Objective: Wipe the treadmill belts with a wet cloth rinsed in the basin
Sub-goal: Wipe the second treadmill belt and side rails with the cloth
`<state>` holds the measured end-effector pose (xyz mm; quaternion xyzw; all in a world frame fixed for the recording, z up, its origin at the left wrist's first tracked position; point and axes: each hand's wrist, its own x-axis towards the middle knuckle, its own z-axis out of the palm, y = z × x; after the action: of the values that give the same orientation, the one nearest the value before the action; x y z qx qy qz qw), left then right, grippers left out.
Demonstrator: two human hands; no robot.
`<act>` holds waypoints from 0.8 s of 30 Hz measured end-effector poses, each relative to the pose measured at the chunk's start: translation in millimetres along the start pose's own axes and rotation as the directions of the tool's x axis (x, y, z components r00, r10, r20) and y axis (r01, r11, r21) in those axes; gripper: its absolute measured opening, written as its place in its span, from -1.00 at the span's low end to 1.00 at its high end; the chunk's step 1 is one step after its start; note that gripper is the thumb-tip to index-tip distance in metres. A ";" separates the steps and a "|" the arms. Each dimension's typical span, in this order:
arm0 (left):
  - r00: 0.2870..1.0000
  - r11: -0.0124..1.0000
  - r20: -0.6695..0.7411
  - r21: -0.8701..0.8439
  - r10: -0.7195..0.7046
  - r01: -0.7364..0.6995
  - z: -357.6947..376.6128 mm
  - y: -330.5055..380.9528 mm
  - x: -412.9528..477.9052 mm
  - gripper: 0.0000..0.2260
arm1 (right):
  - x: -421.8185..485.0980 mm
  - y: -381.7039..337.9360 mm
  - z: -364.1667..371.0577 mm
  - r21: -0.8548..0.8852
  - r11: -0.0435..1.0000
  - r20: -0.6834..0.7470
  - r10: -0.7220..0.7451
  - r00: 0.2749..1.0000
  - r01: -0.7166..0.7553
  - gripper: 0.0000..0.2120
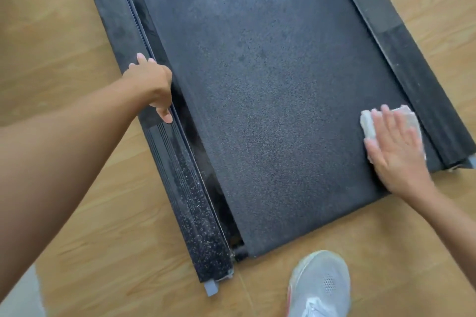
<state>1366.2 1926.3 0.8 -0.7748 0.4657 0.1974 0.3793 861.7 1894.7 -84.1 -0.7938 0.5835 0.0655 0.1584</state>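
Note:
A dark, speckled treadmill belt (pixel 270 100) runs diagonally across the head view, dusty and grey toward the far end. My right hand (pixel 396 152) lies flat, fingers spread, pressing a white cloth (pixel 367 126) onto the belt near its right edge and rear end. My left hand (pixel 152 85) rests on the left side rail (pixel 190 201), fingers and thumb touching it and holding nothing. The basin is not in view.
The treadmill lies on a light wood floor (pixel 64 33). The right side rail (pixel 412 67) borders the belt. My foot in a white sneaker (pixel 319 285) stands just behind the belt's rear end. The left rail is speckled with dust near its end cap (pixel 211 288).

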 end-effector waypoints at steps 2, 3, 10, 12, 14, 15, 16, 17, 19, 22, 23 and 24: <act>1.000 1.000 0.000 0.001 -0.008 0.008 1.6 0.4 4.7 0.12 | 1.4 13.3 -6.1 0.066 0.994 0.001 0.084 0.996 -0.084 -0.25; 1.000 1.000 0.005 -0.003 -0.013 0.013 1.9 0.8 7.1 0.13 | -5.6 10.3 -3.6 0.083 0.990 -0.018 0.115 0.993 -0.113 -0.27; 0.999 0.999 0.020 -0.016 -0.037 0.038 6.1 1.2 15.7 0.19 | -111.5 -114.0 58.5 0.033 0.995 -0.013 -0.099 0.995 0.099 -0.27; 0.999 0.999 0.026 -0.016 -0.038 0.038 6.8 1.5 16.9 0.20 | -136.5 -164.1 73.9 -0.017 0.937 0.022 -0.348 0.937 0.349 -0.28; 0.999 0.999 0.020 -0.011 -0.049 0.049 7.0 0.6 17.1 0.18 | -162.1 -203.9 87.8 -0.063 0.804 0.072 -0.588 0.806 0.592 -0.29; 0.998 0.999 0.018 -0.004 -0.052 0.052 7.7 0.4 17.5 0.16 | -169.4 -212.4 90.7 -0.073 0.742 0.090 -0.661 0.745 0.667 -0.30; 0.998 0.998 0.010 0.007 -0.055 0.055 8.9 0.8 17.1 0.15 | -170.3 -210.9 91.6 -0.079 0.689 0.093 -0.714 0.694 0.720 -0.33; 0.998 0.998 0.005 0.023 -0.058 0.058 8.6 1.8 17.9 0.15 | -165.0 -201.3 89.9 -0.085 0.646 0.087 -0.753 0.652 0.758 -0.36; 0.998 0.998 0.015 0.041 -0.054 0.053 6.6 4.0 20.5 0.16 | -147.7 -164.0 79.9 -0.118 0.581 0.099 -0.800 0.592 0.805 -0.41; 0.995 0.995 0.033 0.044 -0.093 0.091 7.1 5.6 22.6 0.23 | -113.8 -86.9 58.1 -0.187 0.659 0.032 -0.737 0.675 0.728 -0.42; 0.994 0.993 0.055 0.062 -0.099 0.096 6.6 6.6 22.6 0.26 | -100.2 -59.0 51.4 -0.190 0.740 -0.016 -0.659 0.752 0.645 -0.43; 0.992 0.992 0.065 0.082 -0.104 0.099 4.9 8.2 22.1 0.28 | -87.2 -31.4 43.7 -0.176 0.832 -0.051 -0.541 0.839 0.526 -0.44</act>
<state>1370.0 1915.1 -20.2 -0.7747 0.4198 0.1859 0.4348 868.0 1996.5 -94.6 -0.9371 0.3391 0.0242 0.0794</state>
